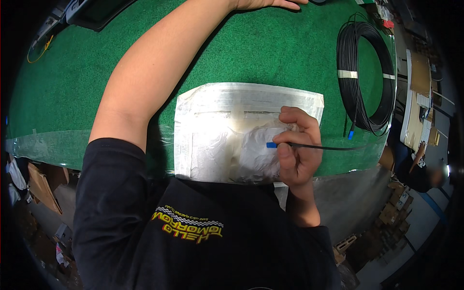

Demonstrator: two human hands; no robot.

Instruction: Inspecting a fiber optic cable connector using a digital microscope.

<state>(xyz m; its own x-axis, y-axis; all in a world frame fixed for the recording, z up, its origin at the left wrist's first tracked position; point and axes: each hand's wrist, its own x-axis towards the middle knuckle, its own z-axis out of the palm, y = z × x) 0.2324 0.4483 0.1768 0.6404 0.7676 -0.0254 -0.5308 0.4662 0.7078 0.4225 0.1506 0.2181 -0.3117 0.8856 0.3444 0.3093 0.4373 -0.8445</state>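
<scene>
Green mat (270, 53) across the table, edged with clear tape along the near side. Far right: coil of black cable (366, 77), bound with pale tape bands, one loose blue-tipped end hanging near. Centre: flat clear plastic bag (212, 125), rectangular, with crumpled white wadding inside. Right hand (298, 150) over the bag's right edge, thumb and forefinger pinched together on a thin black cable (333, 146), its blue connector (271, 144) poking left just over the wadding. Left hand (270, 4) stretched to the far edge, mostly cut off; grip impossible to tell. Far left: dark flat device (99, 12). Right, off the table: brown cardboard boxes (419, 101).
</scene>
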